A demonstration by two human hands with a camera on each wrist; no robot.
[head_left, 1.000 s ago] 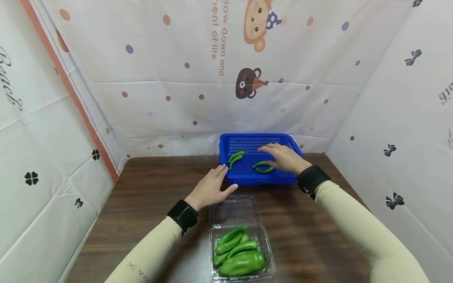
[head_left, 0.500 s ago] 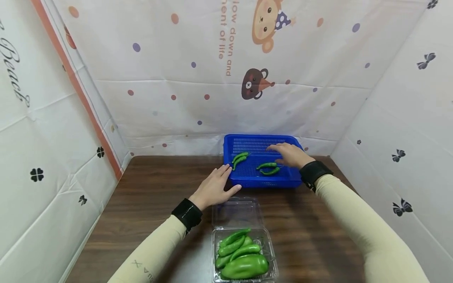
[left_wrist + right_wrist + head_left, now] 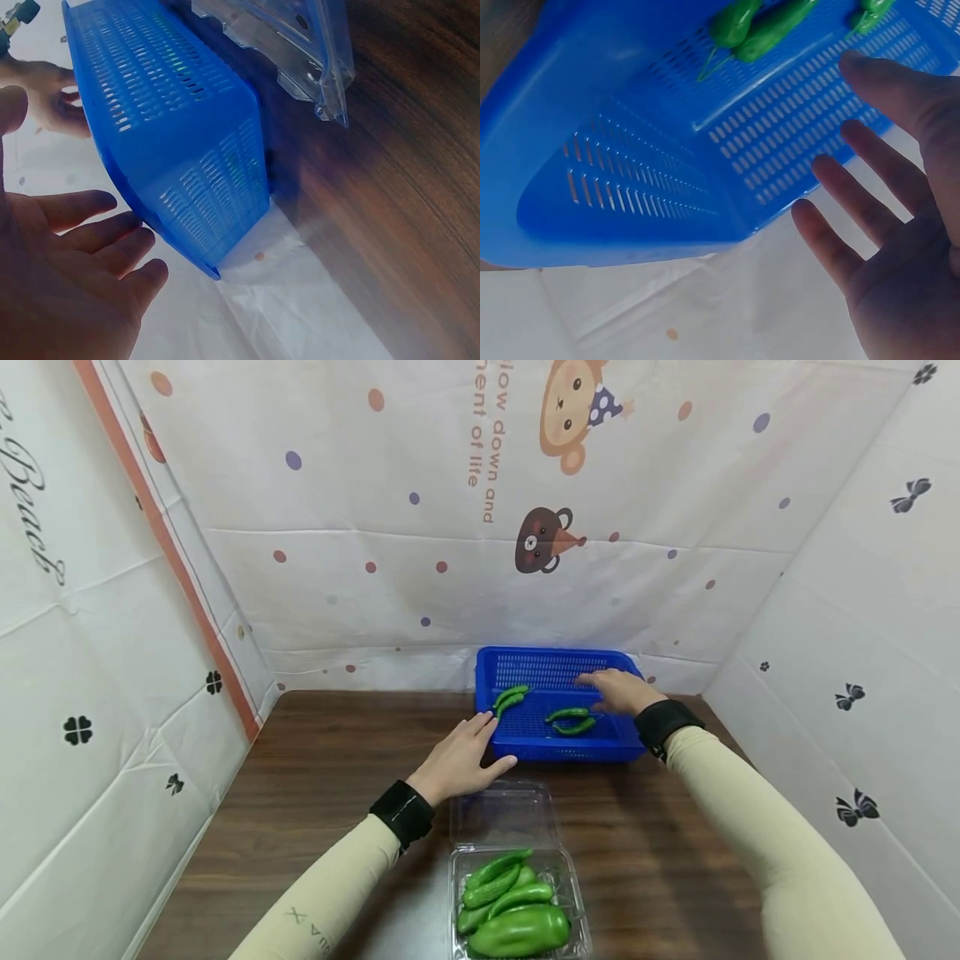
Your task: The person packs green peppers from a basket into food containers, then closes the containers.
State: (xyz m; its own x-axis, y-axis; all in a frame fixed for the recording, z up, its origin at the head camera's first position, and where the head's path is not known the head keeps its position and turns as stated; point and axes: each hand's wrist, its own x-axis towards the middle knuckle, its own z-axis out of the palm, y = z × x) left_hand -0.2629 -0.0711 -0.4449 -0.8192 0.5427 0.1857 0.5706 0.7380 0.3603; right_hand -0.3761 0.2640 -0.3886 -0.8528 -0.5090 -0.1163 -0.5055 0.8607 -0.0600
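Blue basket (image 3: pixel 558 752) between hands; right hand (image 3: pixel 621 692) grip released over peppers (image 3: pixel 570 720); left hand (image 3: pixel 461 760) grip released beside basket.

Both arms wore long cream fabric sleeves, the left sleeve (image 3: pixel 330 893) printed with small dark letters, plus black wrist straps (image 3: pixel 405 812).

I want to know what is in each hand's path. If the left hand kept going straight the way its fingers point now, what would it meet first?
Most likely the blue basket: the left hand lies open with fingertips aimed at its near left corner, already close beside that wall in the left wrist view. Whether they touch it yet is unclear.
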